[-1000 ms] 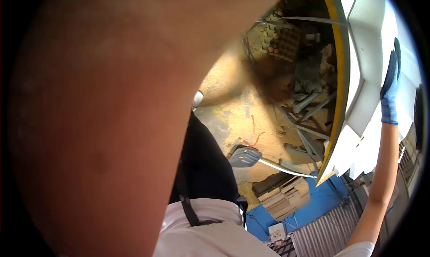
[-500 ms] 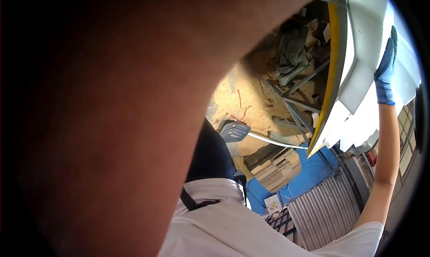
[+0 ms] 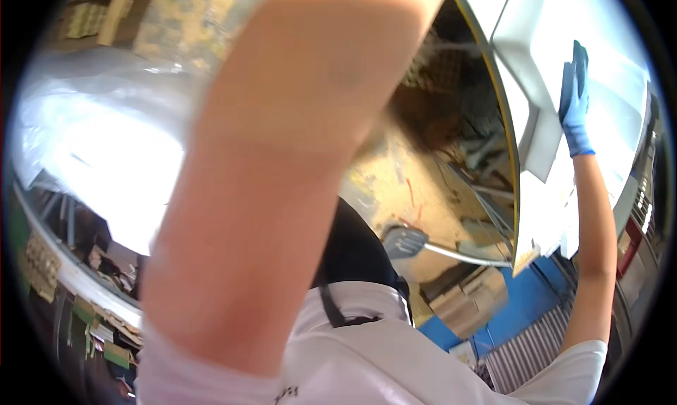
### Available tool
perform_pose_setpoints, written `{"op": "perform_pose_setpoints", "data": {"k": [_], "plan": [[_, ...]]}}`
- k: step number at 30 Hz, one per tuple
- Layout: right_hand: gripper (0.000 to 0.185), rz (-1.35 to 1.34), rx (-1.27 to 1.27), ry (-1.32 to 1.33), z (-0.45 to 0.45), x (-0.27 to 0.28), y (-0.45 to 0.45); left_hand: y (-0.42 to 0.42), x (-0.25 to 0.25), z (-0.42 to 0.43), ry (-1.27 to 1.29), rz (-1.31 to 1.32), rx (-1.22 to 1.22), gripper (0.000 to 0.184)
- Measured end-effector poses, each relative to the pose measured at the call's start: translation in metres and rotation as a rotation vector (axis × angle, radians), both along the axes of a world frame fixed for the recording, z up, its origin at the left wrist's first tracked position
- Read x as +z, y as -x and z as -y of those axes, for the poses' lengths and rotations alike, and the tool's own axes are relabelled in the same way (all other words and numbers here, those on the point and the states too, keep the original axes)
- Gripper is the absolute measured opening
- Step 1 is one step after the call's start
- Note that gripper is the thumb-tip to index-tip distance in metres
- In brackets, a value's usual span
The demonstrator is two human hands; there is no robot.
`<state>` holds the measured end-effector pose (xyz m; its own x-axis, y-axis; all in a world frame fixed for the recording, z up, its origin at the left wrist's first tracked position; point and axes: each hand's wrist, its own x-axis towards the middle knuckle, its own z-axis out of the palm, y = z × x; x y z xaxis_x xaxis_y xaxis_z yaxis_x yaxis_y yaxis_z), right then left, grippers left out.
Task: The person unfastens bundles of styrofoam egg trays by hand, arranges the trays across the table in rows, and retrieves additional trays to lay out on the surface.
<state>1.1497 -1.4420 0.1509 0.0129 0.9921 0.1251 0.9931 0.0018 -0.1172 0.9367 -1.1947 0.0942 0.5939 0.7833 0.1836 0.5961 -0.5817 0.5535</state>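
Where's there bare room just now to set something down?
Roomiest looks to be the tan floor between the dark trousers and the shaded clutter beside the yellow edge. Another floor patch, at upper left, lies between the brown box and the left arm. Crowded: that clutter, the stacked boards, and the white pieces around the gloved right hand.

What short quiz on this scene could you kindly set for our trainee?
1. Multiple choice: what colour is the glove on the right hand?
A) Red
B) Blue
C) Yellow

2. True or false: the right hand's fingers are curled into a tight fist.

3. Open question: which hand is out of view, although its arm crosses the picture?

Key: 1. B. 2. False; the fingers are extended, over white pieces. 3. The left hand.
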Motion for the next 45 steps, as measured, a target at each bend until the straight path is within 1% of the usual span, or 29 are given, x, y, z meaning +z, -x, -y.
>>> {"op": "perform_pose_setpoints", "data": {"k": [1, 3, 4, 5, 6, 7, 9, 11, 14, 17, 18, 20, 23, 25, 26, 27, 29, 31, 32, 33, 35, 38, 39, 40, 41, 42, 43, 45], "plan": [[0.055, 0.069, -0.006, 0.011, 0.005, 0.003, 0.004, -0.004, 0.003, -0.005, 0.002, -0.011, -0.007, 0.073], [0.055, -0.094, -0.114, 0.000, 0.009, 0.003, 0.012, -0.006, 0.011, -0.006, 0.008, -0.045, -0.031, 0.072], [0.055, -0.035, -0.048, -0.004, 0.004, 0.007, 0.018, 0.002, 0.017, -0.003, 0.029, -0.067, -0.039, 0.071], [0.054, 0.000, -0.027, 0.004, 0.007, 0.008, 0.018, 0.022, 0.039, 0.004, 0.106, -0.157, -0.083, 0.077], [0.055, -0.079, -0.115, 0.025, 0.005, 0.010, 0.024, 0.032, 0.054, 0.012, 0.074, -0.196, -0.064, 0.084], [0.057, -0.056, -0.089, 0.020, 0.004, 0.011, 0.024, 0.040, 0.060, 0.017, 0.011, -0.164, -0.025, 0.074], [0.059, -0.049, -0.059, 0.035, 0.004, 0.008, 0.019, 0.049, 0.073, 0.016, 0.082, -0.137, -0.064, 0.071], [0.060, -0.051, -0.065, 0.066, 0.001, 0.011, 0.019, 0.053, 0.073, 0.016, 0.037, -0.173, -0.062, 0.068], [0.062, -0.072, -0.081, 0.111, -0.002, 0.015, 0.023, 0.050, 0.071, 0.018, 0.003, -0.275, -0.073, 0.071], [0.063, -0.035, -0.088, 0.145, -0.001, 0.014, 0.019, 0.053, 0.064, 0.018, -0.033, -0.235, -0.073, 0.070], [0.064, -0.061, -0.077, 0.124, 0.001, 0.008, 0.007, 0.050, 0.062, 0.019, -0.044, -0.227, -0.076, 0.068], [0.067, -0.095, -0.139, 0.164, 0.004, 0.006, -0.002, 0.039, 0.059, 0.021, -0.047, -0.211, -0.069, 0.064], [0.071, -0.183, -0.177, 0.187, 0.006, -0.007, -0.026, 0.022, 0.058, 0.016, -0.049, -0.174, -0.066, 0.062], [0.071, -0.120, -0.123, 0.175, 0.008, -0.004, -0.027, 0.017, 0.055, 0.015, -0.007, -0.133, -0.058, 0.060], [0.071, -0.258, -0.195, 0.211, 0.009, -0.003, -0.023, 0.018, 0.052, 0.016, 0.052, -0.088, -0.058, 0.060], [0.070, -0.177, -0.147, 0.224, 0.010, 0.001, -0.021, 0.025, 0.056, 0.016, 0.093, -0.062, -0.035, 0.058], [0.070, -0.050, -0.134, 0.204, 0.004, 0.008, 0.006, 0.033, 0.060, 0.015, 0.147, -0.026, -0.016, 0.058], [0.072, -0.060, -0.155, 0.222, 0.000, 0.022, 0.025, 0.042, 0.068, 0.012, 0.211, -0.031, -0.064, 0.060], [0.072, -0.083, -0.143, 0.214, -0.001, 0.033, 0.030, 0.044, 0.073, 0.013, 0.301, 0.088, -0.062, 0.062], [0.072, -0.131, -0.132, 0.182, -0.001, 0.031, 0.033, 0.048, 0.073, 0.011, 0.368, 0.182, -0.065, 0.063], [0.072, -0.134, -0.079, 0.084, 0.000, 0.021, 0.025, 0.055, 0.084, 0.000, 0.446, 0.100, -0.160, 0.064], [0.076, -0.242, -0.158, 0.061, 0.001, 0.032, 0.032, 0.049, 0.085, 0.003, 0.433, 0.002, -0.191, 0.066], [0.076, -0.210, -0.163, 0.051, 0.003, 0.033, 0.032, 0.052, 0.086, 0.001, 0.435, -0.020, -0.190, 0.067], [0.076, -0.229, -0.153, 0.030, 0.000, 0.031, 0.029, 0.048, 0.077, 0.003, 0.400, -0.006, -0.175, 0.068], [0.077, -0.236, -0.146, 0.014, 0.004, 0.031, 0.026, 0.046, 0.083, 0.004, 0.392, -0.035, -0.168, 0.067], [0.080, -0.253, -0.196, 0.034, 0.003, 0.035, 0.026, 0.046, 0.083, 0.005, 0.373, -0.062, -0.164, 0.066], [0.083, -0.260, -0.202, 0.027, 0.006, 0.026, 0.020, 0.044, 0.079, 0.004, 0.349, -0.083, -0.167, 0.065], [0.083, -0.274, -0.204, -0.012, 0.004, 0.036, 0.024, 0.045, 0.081, 0.004, 0.298, -0.057, -0.183, 0.063]]}}
